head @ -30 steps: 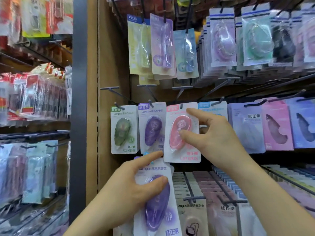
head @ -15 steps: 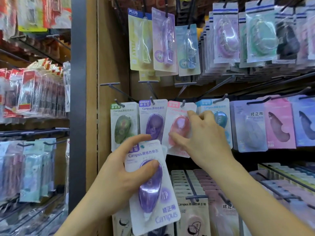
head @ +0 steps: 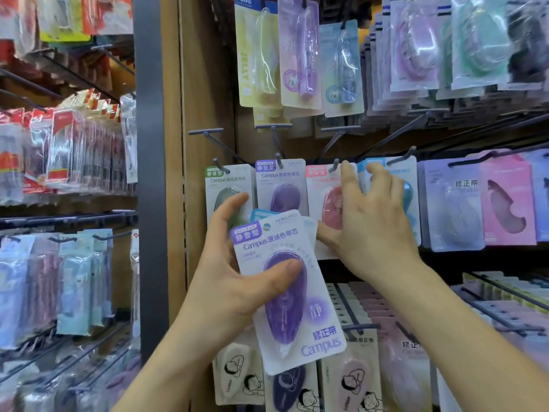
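The right hand (head: pixel 374 233) covers most of the pink correction tape pack (head: pixel 326 200) and the blue one (head: pixel 410 190); its grip cannot be seen.

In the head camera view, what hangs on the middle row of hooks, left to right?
From the left: green Campus pack, hanging purple Campus pack, coral Campus pack, blue Campus pack partly behind the right hand, lilac pack, pink pack. Left out: the held purple pack in the left hand, overlapping them.

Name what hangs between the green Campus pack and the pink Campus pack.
In the head view, a hanging purple pack sits between the green pack and the pink pack, partly behind the held pack.
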`<state>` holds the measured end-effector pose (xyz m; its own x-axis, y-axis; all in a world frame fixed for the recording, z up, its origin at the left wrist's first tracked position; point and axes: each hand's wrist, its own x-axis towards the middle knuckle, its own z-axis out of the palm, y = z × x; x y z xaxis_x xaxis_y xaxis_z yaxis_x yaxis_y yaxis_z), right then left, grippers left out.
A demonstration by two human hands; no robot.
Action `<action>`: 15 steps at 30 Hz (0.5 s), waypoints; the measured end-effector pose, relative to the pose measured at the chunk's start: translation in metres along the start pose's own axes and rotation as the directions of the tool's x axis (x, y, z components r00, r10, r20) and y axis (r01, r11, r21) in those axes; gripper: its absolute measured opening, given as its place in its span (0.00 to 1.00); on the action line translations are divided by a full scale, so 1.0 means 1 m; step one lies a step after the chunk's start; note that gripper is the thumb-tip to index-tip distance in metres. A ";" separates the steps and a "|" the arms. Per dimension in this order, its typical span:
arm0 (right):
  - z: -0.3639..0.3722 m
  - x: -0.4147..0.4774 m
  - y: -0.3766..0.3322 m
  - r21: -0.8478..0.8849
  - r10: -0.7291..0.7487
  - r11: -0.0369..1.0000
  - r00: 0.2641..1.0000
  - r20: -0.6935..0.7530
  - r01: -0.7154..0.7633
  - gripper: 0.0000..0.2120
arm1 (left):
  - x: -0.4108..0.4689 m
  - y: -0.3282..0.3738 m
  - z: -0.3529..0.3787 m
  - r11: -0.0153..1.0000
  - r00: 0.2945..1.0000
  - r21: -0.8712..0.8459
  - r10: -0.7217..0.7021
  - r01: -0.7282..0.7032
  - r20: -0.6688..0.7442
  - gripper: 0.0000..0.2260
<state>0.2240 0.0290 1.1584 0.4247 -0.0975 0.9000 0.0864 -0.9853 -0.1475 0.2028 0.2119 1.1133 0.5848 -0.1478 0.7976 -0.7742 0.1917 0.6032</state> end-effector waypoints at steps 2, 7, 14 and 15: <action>-0.009 -0.013 0.004 0.161 -0.022 0.986 0.992 -0.127 0.043 0.38 | -0.002 0.000 0.001 1.000 1.000 -0.026 0.010 -0.010 0.005 0.38; -0.035 -0.048 -0.002 0.878 -0.055 0.369 0.936 0.348 -0.305 0.13 | -0.007 0.001 0.006 0.997 0.999 -0.082 0.014 -0.010 0.042 0.35; -0.040 -0.057 0.002 0.914 -0.019 0.233 0.938 0.347 -0.333 0.11 | -0.012 0.001 0.009 0.996 0.999 -0.088 -0.003 0.000 -0.034 0.37; -0.040 -0.057 0.003 0.916 -0.004 0.203 0.935 0.355 -0.347 0.11 | -0.012 0.001 0.008 0.996 0.999 -0.092 -0.018 0.013 -0.051 0.39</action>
<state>0.1638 0.0256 1.1231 0.7170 -0.0370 0.6961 0.6951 -0.0373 -0.7179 0.1934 0.2058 1.1042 0.6101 -0.1014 0.7858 -0.7409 0.2784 0.6112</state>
